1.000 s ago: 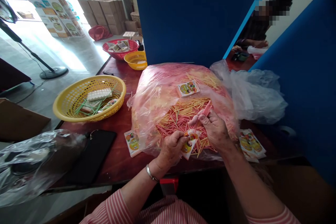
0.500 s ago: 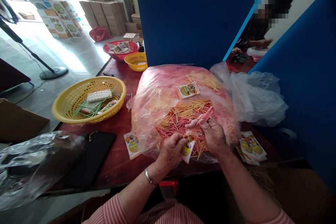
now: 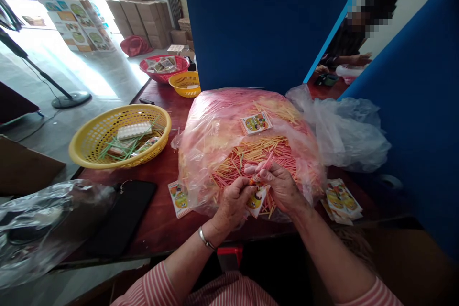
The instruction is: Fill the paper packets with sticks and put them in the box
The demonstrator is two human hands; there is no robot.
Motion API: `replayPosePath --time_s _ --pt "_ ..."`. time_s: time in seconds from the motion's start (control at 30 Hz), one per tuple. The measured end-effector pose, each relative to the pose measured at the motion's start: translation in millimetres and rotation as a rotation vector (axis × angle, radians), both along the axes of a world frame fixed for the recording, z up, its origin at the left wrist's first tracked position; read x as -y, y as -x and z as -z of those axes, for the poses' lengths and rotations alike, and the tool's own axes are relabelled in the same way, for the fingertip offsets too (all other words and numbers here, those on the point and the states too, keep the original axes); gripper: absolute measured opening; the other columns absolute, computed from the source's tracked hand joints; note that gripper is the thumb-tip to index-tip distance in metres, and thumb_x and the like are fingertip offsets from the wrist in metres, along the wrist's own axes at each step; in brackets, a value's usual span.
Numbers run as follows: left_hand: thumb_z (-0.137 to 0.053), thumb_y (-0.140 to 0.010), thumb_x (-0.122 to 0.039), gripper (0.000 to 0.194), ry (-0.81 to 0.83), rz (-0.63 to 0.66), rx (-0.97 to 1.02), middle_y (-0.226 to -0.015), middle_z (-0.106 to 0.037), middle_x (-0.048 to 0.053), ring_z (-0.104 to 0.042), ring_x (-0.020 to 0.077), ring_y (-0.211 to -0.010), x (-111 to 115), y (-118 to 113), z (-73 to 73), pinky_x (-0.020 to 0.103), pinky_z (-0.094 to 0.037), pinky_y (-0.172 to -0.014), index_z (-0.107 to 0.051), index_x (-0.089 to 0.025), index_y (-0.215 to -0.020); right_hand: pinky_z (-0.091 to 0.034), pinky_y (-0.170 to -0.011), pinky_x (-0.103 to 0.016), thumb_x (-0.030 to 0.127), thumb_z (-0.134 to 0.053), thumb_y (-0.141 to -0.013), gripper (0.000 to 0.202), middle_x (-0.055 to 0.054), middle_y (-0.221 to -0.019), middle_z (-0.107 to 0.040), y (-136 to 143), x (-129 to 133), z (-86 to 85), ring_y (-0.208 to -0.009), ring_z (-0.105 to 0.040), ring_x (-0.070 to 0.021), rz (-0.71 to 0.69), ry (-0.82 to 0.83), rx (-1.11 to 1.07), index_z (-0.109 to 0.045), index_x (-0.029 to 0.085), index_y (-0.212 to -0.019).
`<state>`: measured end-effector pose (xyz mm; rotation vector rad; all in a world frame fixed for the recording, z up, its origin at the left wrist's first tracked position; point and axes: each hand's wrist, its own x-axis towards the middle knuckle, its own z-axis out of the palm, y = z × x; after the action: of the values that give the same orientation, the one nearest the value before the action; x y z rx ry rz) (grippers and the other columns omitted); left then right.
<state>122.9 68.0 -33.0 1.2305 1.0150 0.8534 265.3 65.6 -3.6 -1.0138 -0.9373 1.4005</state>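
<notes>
Head view is showing both hands working below the centre of the frame. The left hand [image 3: 234, 201] is pinching the top of a printed packet [image 3: 256, 204] between thumb and fingers, at the near edge of an open bag [image 3: 211, 126]. The right hand [image 3: 286, 190] is pinching a small bunch of pink sticks [image 3: 269, 160] just beside the packet's top; fingers are hiding whether any ends are entering it. Apparently the step in hand is bringing sticks and packet together; the next move is probably calling for an open mouth and aligned ends.

Around the hands, loose sticks [image 3: 270, 144] are filling the bag's opening, and its slack film is lying close enough to snag. On the film, 1 flat packet [image 3: 256, 123] is resting. More packets [image 3: 342, 201] are lying on the bench [image 3: 158, 186] at lower right. Left of centre, a yellow basket [image 3: 76, 148] is standing clear of both hands.
</notes>
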Motion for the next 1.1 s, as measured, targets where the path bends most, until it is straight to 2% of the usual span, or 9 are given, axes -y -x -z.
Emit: replayPosePath --time_s 0.13,0.27,0.43,0.57,0.63,0.73,0.83,1.0,1.1 --pt "-0.062 -0.077 -0.031 0.017 0.086 -0.016 0.154 -0.072 -0.058 -0.001 -0.052 0.0091 -0.063 -2.3 -2.7 -0.1 0.021 -0.044 -0.061 -0.057 -0.016 -0.081 -0.052 -0.080 -0.036 0.033 -0.065 -0.078 0.032 -0.006 -0.107 -0.068 0.8 -1.1 2.0 -0.092 -0.065 -0.0197 -0.035 0.003 -0.027 -0.056 0.026 -0.107" --pt "-0.065 -0.076 -0.034 0.021 0.140 -0.020 0.244 -0.073 -0.059 -0.002 -0.053 0.0081 -0.063 -4.5 -6.1 -4.7 0.021 -0.044 -0.062 -0.057 -0.015 -0.082 -0.050 -0.087 -0.039 0.039 -0.053 -0.087 0.044 -0.005 -0.115 -0.065 -0.4 -2.6 1.4 -0.103 -0.061 -0.0202 0.062 -0.080 -0.004 -0.040 0.033 -0.129" --pt "-0.066 -0.074 -0.033 0.023 0.196 -0.025 0.310 -0.071 -0.059 -0.002 -0.053 0.0086 -0.063 -7.5 -10.2 -11.3 0.021 -0.045 -0.061 -0.055 -0.015 -0.081 -0.035 -0.107 -0.042 0.040 -0.051 -0.088 0.034 -0.006 -0.127 -0.057 -6.3 1.6 2.3 -0.121 -0.049 -0.0218 -0.082 -0.161 0.333 -0.055 0.027 -0.119" --pt "-0.068 -0.072 -0.033 0.024 0.181 -0.059 0.303 -0.078 -0.059 0.000 -0.054 0.0098 -0.068 -6.2 -12.4 -19.7 0.022 -0.047 -0.065 -0.056 -0.015 -0.083 -0.045 -0.098 -0.039 0.040 -0.058 -0.084 0.046 -0.003 -0.130 -0.053 -0.8 11.9 12.5 -0.114 -0.055 -0.0204 0.098 -0.163 0.226 -0.044 0.033 -0.127" --pt "-0.068 -0.072 -0.034 0.025 0.166 -0.070 0.291 -0.081 -0.060 0.000 -0.055 0.0105 -0.071 -3.5 -13.3 -21.4 0.022 -0.047 -0.068 -0.056 -0.016 -0.084 -0.049 -0.093 -0.036 0.038 -0.060 -0.082 0.036 -0.002 -0.119 -0.060 3.5 20.0 18.6 -0.105 -0.060 -0.0195 0.148 -0.112 0.249 -0.053 0.031 -0.117" --pt "-0.065 -0.075 -0.034 0.022 0.128 0.031 0.242 -0.082 -0.061 0.000 -0.056 0.0113 -0.074 3.3 -13.0 -17.5 0.023 -0.047 -0.070 -0.056 -0.017 -0.085 -0.052 -0.087 -0.035 0.037 -0.059 -0.083 0.019 -0.002 -0.099 -0.067 -2.1 34.7 22.6 -0.092 -0.063 -0.0187 0.293 -0.050 0.359 -0.061 0.025 -0.098" --pt "-0.062 -0.078 -0.031 0.016 0.066 0.107 0.102 -0.076 -0.059 -0.001 -0.054 0.0098 -0.067 11.5 -9.8 -10.7 0.020 -0.044 -0.062 -0.057 -0.017 -0.085 -0.055 -0.074 -0.033 0.036 -0.061 -0.079 0.016 -0.002 -0.088 -0.067 -37.4 50.4 19.6 -0.078 -0.063 -0.0173 0.579 -0.026 0.423 -0.063 0.023 -0.088" --pt "-0.055 -0.082 -0.028 0.010 0.077 0.229 0.013 -0.066 -0.058 -0.002 -0.051 0.0088 -0.058 23.4 -5.7 -12.0 0.019 -0.041 -0.055 -0.056 -0.019 -0.086 -0.054 -0.062 -0.032 0.034 -0.066 -0.068 0.028 -0.001 -0.085 -0.066 -145.4 75.8 28.4 -0.066 -0.060 -0.0156 0.979 0.152 0.484 -0.064 0.021 -0.093" --pt "-0.053 -0.083 -0.027 0.009 0.049 0.279 -0.028 -0.065 -0.058 -0.001 -0.052 0.0091 -0.058 29.0 -1.5 -17.1 0.019 -0.041 -0.054 -0.056 -0.019 -0.084 -0.052 -0.060 -0.035 0.034 -0.063 -0.067 0.033 -0.003 -0.078 -0.067 -197.7 87.2 50.3 -0.062 -0.059 -0.0183 0.954 0.302 0.687 -0.065 0.020 -0.096"
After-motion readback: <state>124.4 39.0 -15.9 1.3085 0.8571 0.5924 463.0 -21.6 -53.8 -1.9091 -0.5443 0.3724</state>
